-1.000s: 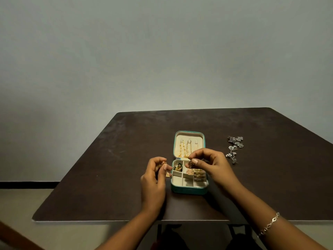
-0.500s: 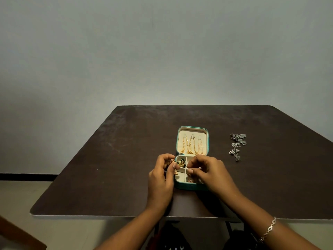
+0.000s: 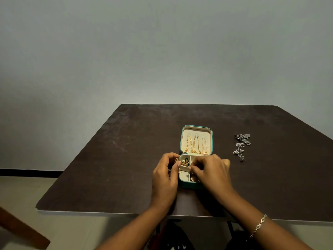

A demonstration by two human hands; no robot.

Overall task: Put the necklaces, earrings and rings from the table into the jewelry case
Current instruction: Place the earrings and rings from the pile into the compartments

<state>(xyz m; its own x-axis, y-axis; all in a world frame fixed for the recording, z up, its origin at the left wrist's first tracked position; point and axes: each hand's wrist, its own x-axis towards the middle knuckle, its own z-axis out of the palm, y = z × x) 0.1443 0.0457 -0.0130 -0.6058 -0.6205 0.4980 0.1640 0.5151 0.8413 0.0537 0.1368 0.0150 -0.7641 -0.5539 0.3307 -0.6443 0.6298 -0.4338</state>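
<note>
A small teal jewelry case (image 3: 185, 184) lies open on the dark brown table (image 3: 126, 159). Gold necklaces (image 3: 195, 146) hang on hooks in its cream lid. A green and gold piece (image 3: 185, 162) sits in the upper left compartment. My left hand (image 3: 164, 179) is at the case's left edge, pinching a small gold earring (image 3: 176, 160). My right hand (image 3: 210, 170) covers the right half of the tray, fingertips pressed down over a gold earring (image 3: 193, 179) in a lower compartment. A silver leaf-shaped necklace (image 3: 241, 146) lies on the table to the right.
The table's front edge (image 3: 108, 212) runs just below my wrists. A wooden piece (image 3: 21, 230) shows at the lower left, off the table. A silver bracelet (image 3: 259, 225) is on my right wrist. A plain wall stands behind the table.
My right hand has lowered the gold earring from above the case into a lower compartment. My left hand has moved right to the case's edge with its earring.
</note>
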